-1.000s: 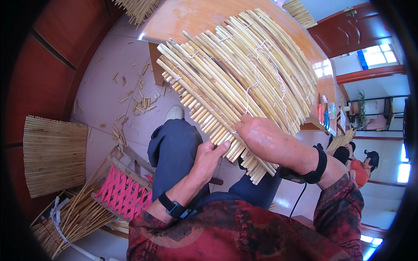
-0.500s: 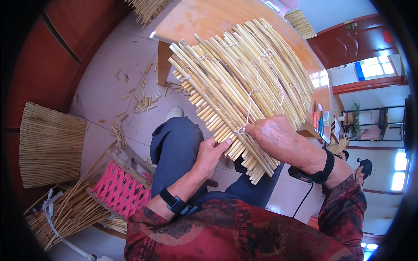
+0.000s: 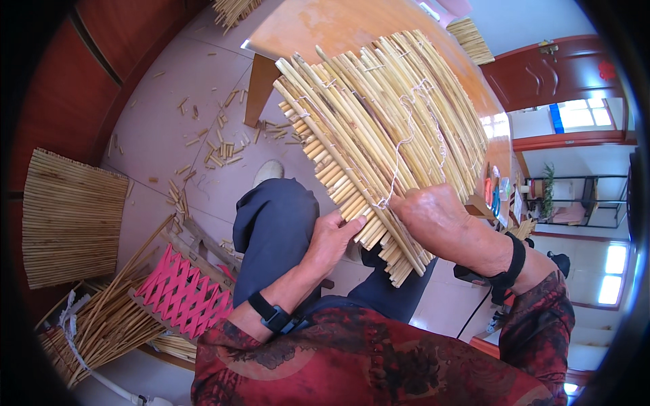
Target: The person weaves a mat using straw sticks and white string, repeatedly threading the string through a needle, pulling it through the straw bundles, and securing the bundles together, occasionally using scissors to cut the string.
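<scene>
A mat of pale reed sticks, bound with rows of white thread, lies tilted across my lap and the table's near edge. Its near edge is a doubled layer of stick ends. My left hand is closed on that edge, its thumb on top and the other fingers underneath, mostly hidden. On top of the mat my right hand is closed in a pinch, with a loose white string running to its fingertips beside a small knot. The fingertips themselves are partly hidden.
The wooden table extends beyond the mat, with tools at its right side. Another reed mat rests at the left. Cut stick pieces litter the floor. A stool with pink webbing stands beside a reed bundle.
The whole view has shifted slightly, and the mat and both hands sit a little further right in it. Both hands keep nearly the same hold on the mat and string.
</scene>
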`<state>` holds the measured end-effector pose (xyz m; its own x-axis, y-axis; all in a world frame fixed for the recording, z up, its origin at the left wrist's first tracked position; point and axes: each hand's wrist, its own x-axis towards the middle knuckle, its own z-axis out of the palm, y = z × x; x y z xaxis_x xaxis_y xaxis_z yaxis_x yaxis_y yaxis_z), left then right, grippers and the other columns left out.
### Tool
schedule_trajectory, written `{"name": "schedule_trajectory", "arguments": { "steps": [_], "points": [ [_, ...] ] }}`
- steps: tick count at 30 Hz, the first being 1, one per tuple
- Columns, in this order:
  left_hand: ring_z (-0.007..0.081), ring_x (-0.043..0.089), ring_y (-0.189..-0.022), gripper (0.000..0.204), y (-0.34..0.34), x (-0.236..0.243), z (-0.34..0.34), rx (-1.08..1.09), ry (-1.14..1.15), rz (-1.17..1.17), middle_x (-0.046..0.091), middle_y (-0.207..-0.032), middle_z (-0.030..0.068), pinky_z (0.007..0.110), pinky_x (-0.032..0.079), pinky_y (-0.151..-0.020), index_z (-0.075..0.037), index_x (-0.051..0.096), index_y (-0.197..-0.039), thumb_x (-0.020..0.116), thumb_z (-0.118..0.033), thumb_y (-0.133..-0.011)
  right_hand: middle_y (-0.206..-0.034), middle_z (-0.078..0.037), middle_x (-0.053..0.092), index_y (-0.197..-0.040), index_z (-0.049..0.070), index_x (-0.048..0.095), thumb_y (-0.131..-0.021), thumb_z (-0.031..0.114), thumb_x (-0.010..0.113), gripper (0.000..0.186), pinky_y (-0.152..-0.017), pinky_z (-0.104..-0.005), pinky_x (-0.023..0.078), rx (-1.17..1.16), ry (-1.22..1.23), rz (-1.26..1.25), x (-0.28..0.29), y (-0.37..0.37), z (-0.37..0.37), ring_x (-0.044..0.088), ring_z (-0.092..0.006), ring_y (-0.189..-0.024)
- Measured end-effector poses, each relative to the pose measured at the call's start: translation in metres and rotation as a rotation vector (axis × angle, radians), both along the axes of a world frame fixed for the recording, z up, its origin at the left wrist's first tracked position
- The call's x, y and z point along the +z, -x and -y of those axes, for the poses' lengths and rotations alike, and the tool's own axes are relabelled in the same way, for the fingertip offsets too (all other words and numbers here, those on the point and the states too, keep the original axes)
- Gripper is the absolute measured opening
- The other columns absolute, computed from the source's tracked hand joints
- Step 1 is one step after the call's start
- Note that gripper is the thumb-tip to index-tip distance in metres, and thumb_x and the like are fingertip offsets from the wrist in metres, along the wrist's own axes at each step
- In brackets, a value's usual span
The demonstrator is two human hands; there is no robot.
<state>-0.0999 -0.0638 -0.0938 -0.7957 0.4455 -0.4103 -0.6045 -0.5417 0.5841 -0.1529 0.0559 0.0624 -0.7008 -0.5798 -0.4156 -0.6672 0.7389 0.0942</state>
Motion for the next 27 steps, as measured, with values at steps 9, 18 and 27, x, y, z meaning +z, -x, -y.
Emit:
{"name": "schedule_trajectory", "arguments": {
  "steps": [9, 18, 27],
  "points": [
    [0.0034, 0.046, -0.067, 0.021, -0.0020, 0.0013, 0.0003, -0.001, -0.027, 0.002, 0.055, -0.079, -0.0015, 0.018, 0.038, -0.060, 0.001, 0.057, -0.097, 0.056, -0.014, -0.083, -0.056, -0.012, 0.056, -0.069, 0.003, 0.055, -0.067, 0.008, 0.053, 0.006, -0.043, -0.0337, 0.046, -0.030, -0.108, 0.033, 0.0003, -0.0021, 0.0043, 0.060, -0.0243, -0.052],
    [0.0057, 0.050, -0.076, 0.025, 0.0006, 0.0018, 0.0023, -0.039, -0.048, -0.027, 0.058, -0.088, 0.0016, 0.021, 0.041, -0.070, 0.003, 0.055, -0.102, 0.056, -0.013, -0.083, -0.066, -0.011, 0.056, -0.076, 0.005, 0.051, -0.071, 0.008, 0.050, 0.006, -0.051, -0.0375, 0.047, -0.088, -0.142, 0.111, 0.0013, 0.0032, 0.0015, 0.059, -0.0285, -0.062],
    [0.0057, 0.050, -0.077, 0.026, -0.0020, -0.0024, 0.0011, -0.036, -0.047, -0.040, 0.058, -0.090, 0.0018, 0.020, 0.041, -0.071, 0.004, 0.055, -0.103, 0.056, -0.012, -0.082, -0.064, -0.014, 0.057, -0.073, 0.003, 0.056, -0.070, 0.010, 0.053, 0.009, -0.051, -0.0371, 0.048, -0.069, -0.105, 0.110, 0.0001, 0.0038, 0.0012, 0.061, -0.0281, -0.062]
  ]
}}
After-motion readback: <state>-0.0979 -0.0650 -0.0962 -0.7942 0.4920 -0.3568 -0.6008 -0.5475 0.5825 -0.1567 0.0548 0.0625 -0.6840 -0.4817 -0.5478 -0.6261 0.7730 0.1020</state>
